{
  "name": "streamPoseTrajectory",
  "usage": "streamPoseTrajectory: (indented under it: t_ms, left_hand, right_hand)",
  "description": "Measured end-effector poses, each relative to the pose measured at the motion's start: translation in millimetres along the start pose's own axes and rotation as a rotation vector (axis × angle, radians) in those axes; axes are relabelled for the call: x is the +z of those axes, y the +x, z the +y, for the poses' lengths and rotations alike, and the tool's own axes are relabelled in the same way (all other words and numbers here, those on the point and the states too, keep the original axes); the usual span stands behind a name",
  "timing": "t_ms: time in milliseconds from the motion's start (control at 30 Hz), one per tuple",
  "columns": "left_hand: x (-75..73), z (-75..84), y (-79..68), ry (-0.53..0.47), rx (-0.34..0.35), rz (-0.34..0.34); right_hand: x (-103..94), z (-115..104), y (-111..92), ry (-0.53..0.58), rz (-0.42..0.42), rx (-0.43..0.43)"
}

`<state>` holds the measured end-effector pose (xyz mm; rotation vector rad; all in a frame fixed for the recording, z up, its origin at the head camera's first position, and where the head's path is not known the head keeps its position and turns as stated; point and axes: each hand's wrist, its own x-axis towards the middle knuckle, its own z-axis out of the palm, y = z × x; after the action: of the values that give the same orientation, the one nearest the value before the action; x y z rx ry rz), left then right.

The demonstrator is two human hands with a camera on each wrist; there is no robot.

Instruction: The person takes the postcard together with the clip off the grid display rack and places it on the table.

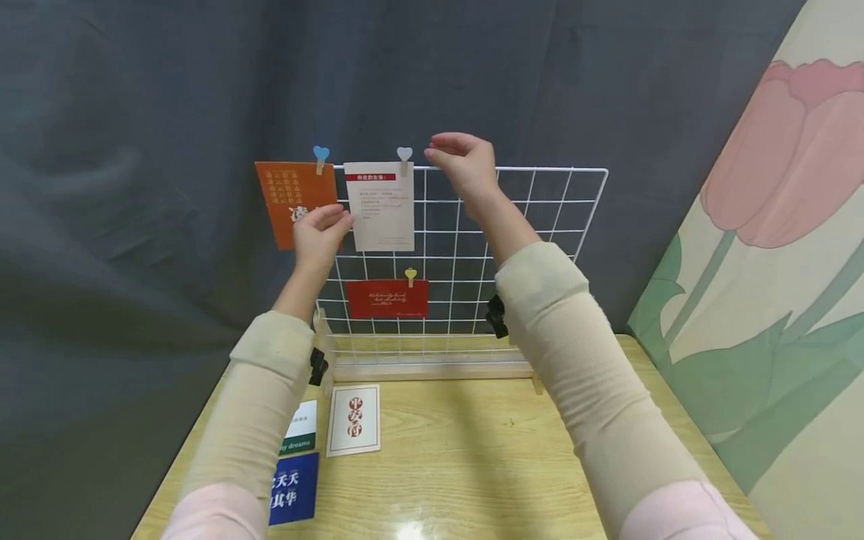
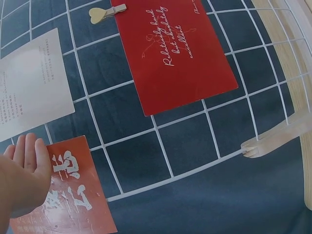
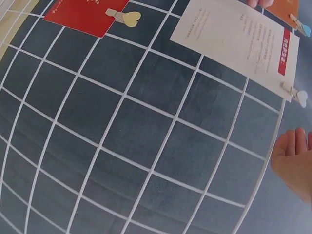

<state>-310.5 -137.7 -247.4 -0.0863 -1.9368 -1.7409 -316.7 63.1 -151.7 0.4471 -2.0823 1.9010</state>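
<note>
A white card (image 1: 379,217) with a red heading hangs at the top of a white wire grid (image 1: 466,255), under a white heart clip (image 1: 404,154). My left hand (image 1: 322,234) is at its left edge, in front of the orange card (image 1: 277,194); whether the fingertips touch the white card, I cannot tell. Those fingers look extended in the left wrist view. To the right of the white heart clip, above the grid's top wire, my right hand (image 1: 470,166) is raised, apart from the clip and holding nothing. A blue heart clip (image 1: 321,154) holds the orange card.
Lower on the grid, a red card (image 1: 387,299) hangs from a yellow heart clip (image 1: 410,276). A white card with red characters (image 1: 354,421), a blue card (image 1: 295,489) and a green-and-white card (image 1: 301,429) lie on the wooden table (image 1: 439,450). Dark curtain hangs behind.
</note>
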Motion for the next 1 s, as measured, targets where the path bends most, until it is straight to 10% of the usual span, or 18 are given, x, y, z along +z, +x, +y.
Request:
streamPoseTrajectory:
  t_ms: [533,1000]
  left_hand:
    - [10.2,10.3,0.1,0.078,-0.012,0.014]
    - [14.0,-9.8,17.6,0.161,-0.048,0.030]
  right_hand:
    - [26.0,96,98,-0.023,-0.034,-0.035]
    - [39.3,41,50,-0.160,-0.033,0.060]
